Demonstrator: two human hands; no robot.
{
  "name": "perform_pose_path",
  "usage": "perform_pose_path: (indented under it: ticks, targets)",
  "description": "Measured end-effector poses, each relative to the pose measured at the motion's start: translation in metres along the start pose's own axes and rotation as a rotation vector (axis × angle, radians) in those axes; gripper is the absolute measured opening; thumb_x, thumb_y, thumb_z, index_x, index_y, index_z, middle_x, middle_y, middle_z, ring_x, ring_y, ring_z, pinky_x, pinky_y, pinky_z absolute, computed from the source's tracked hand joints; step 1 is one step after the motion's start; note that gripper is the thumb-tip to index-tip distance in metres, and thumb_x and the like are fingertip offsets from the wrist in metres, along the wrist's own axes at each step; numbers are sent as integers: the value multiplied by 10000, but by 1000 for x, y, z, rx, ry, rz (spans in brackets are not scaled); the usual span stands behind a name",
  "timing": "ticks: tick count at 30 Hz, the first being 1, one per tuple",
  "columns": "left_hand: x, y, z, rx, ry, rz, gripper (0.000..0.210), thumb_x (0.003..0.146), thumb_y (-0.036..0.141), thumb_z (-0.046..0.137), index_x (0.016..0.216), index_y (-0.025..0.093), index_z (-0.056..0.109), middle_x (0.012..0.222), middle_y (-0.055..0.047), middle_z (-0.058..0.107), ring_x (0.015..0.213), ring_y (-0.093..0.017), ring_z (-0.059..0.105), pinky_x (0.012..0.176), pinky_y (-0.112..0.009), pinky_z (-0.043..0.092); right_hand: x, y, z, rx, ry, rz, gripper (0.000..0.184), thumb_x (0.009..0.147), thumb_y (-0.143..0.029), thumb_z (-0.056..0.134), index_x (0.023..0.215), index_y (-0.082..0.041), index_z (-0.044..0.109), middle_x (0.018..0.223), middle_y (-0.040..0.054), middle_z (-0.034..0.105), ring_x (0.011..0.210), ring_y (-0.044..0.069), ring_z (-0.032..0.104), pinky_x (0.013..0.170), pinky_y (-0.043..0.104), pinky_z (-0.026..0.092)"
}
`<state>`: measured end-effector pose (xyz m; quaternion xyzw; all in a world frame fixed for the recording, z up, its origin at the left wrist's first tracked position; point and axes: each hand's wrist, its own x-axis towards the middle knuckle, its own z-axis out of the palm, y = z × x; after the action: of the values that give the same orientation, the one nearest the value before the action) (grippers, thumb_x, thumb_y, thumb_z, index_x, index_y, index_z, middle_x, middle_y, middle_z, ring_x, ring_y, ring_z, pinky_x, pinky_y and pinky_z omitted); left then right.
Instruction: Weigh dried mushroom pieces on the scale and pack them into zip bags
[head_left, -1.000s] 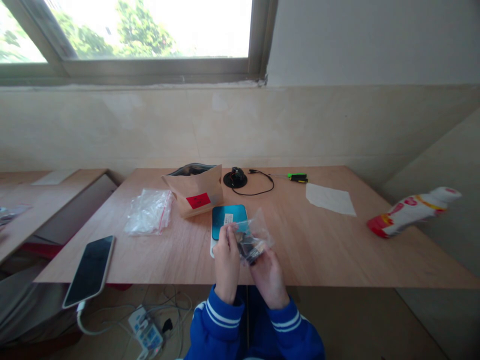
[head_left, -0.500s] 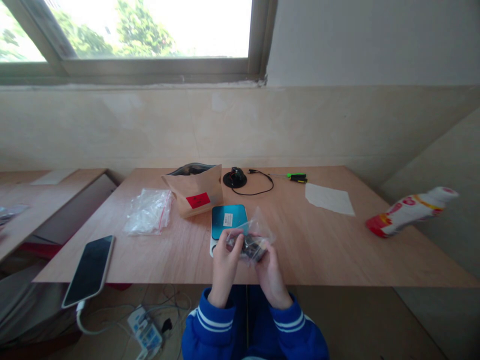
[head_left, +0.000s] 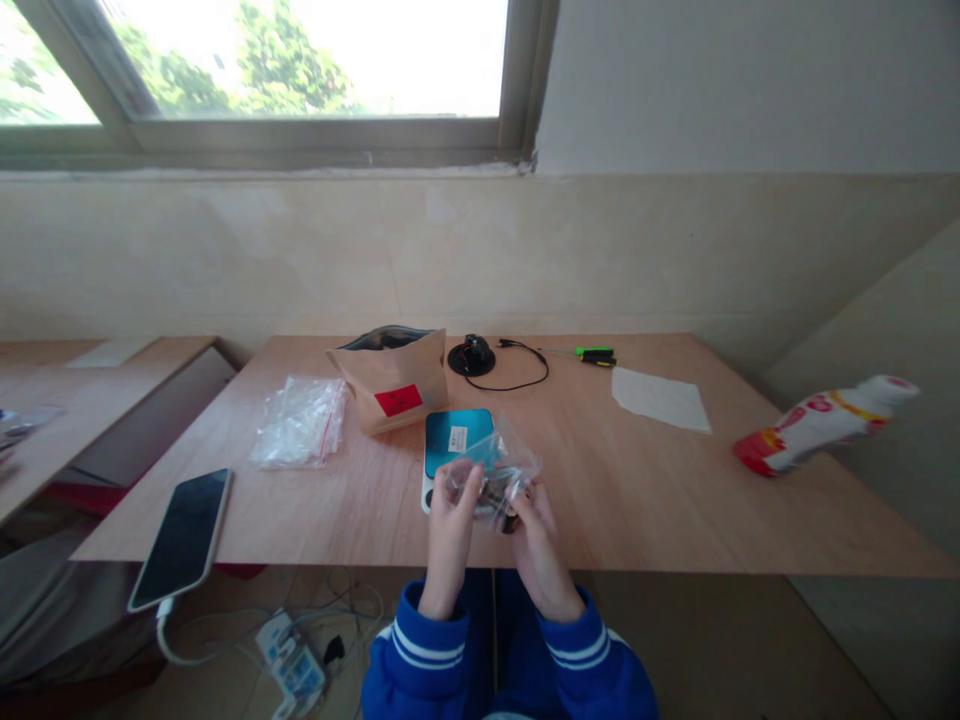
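Observation:
A clear plastic bag [head_left: 499, 470] with small dark parts in it is between my two hands, above the front of the table. My left hand [head_left: 452, 515] pinches its left side, thumb on top. Fingers of my right hand [head_left: 538, 535] close on its lower right side, near the dark contents. What the parts are, I cannot make out. Just behind the bag lies a small scale [head_left: 442, 455] with a blue-green top and a white label, partly covered by my left hand and the bag.
A brown paper pouch [head_left: 394, 385] stands open behind the scale, with clear bags [head_left: 300, 425] to its left. A black round-based device [head_left: 472, 355] with a cable, screwdrivers [head_left: 596, 355], white paper [head_left: 660, 398] and a tilted bottle [head_left: 821, 425] lie farther right. A phone [head_left: 182, 540] overhangs the front left edge.
My right thumb has shifted inward over the bag, and the bag's shape and its dark contents have shifted. Both hands keep their hold in nearly the same place.

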<state>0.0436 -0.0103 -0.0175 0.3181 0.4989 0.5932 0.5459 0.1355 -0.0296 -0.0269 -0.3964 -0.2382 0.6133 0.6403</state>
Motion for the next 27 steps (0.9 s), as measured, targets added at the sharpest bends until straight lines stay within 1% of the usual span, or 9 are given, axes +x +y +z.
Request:
perform_pose_path:
  ticks: [2,4,7,10,14,18,23,25,27]
  targets:
    - [-2,-1,2,-19,1,7,558,646,421,797,1060,158,530,961,-77,692,911,-202,678,723,-272,536,2,1,1,-125,-26,-62,465,772,-422,701,1163,-244,525,1212,62,632,1028,221,638,731,298,555]
    - [-4,0,2,-94,-3,-19,604,630,374,820,1103,176,502,974,-69,698,880,-194,687,715,-271,536,6,-1,2,-240,-62,-146,514,768,-430,708,1204,-245,507,1260,74,609,1091,231,619,845,336,548]
    - [-6,5,0,-263,35,-123,571,629,324,825,1086,180,514,959,-68,708,815,-185,699,660,-251,530,12,-4,7,-409,-161,-256,493,799,-383,673,1238,-241,501,1299,80,589,1182,228,576,1030,385,455]
    - [-6,10,-3,-399,121,-194,530,585,268,846,1013,154,553,861,-58,716,707,-160,693,609,-229,520,19,-5,16,-572,-229,-318,462,835,-312,603,1274,-230,485,1340,92,557,1259,231,517,1100,418,383]
    - [-6,13,-5,-509,177,-173,438,574,241,846,924,132,606,799,-28,710,669,-124,677,585,-190,504,25,3,28,-709,-199,-427,414,840,-247,525,1252,-210,509,1279,105,584,1208,238,546,1071,444,407]
    - [-5,12,-8,-569,206,-142,347,631,246,811,915,131,649,854,-31,719,711,-124,685,600,-186,512,31,11,37,-720,-117,-506,388,826,-224,502,1212,-194,530,1244,113,597,1188,234,548,1060,437,414]
    - [2,12,-17,-597,235,-135,281,686,166,758,951,146,670,947,-53,732,804,-159,701,728,-263,561,38,12,45,-628,-18,-472,384,828,-261,493,1201,-174,526,1256,122,585,1159,222,563,1046,414,427]
    - [5,12,-21,-606,249,-155,211,718,142,724,925,140,682,930,-56,736,806,-154,702,761,-271,563,43,14,47,-565,27,-428,383,822,-276,500,1191,-176,535,1235,117,599,1109,216,591,995,391,467]
    - [8,11,-26,-613,267,-164,142,748,137,692,889,131,693,901,-58,739,808,-151,703,782,-274,564,48,16,49,-487,51,-380,378,823,-287,495,1182,-181,543,1174,107,631,1023,205,626,892,356,518]
